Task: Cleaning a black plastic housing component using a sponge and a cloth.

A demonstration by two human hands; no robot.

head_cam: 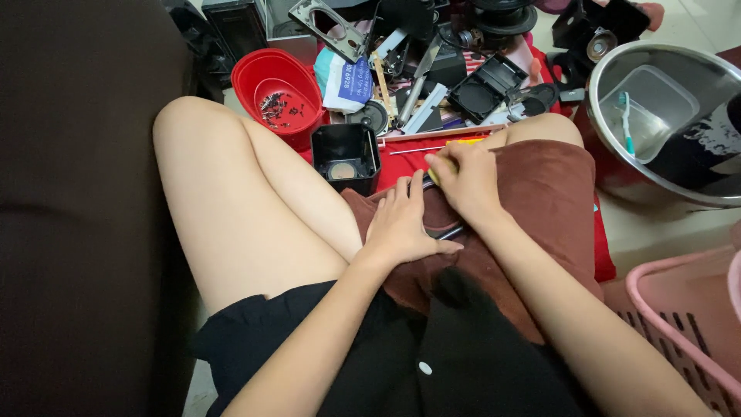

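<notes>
Left hand [401, 224] lies flat, fingers spread, pinning a dark flat part [441, 230] on the brown cloth [540, 193] over the lap. Right hand [467, 177] fingers close on a yellow-handled screwdriver [444, 158] at the part's far edge. Judged mid-disassembly: screws [276, 108] already sit in the red bowl [262, 69] on the floor, beside a black housing [345, 154].

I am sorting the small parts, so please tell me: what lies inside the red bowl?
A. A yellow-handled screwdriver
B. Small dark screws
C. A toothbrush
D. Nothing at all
B: small dark screws lie scattered on the bottom of the red bowl.
</notes>
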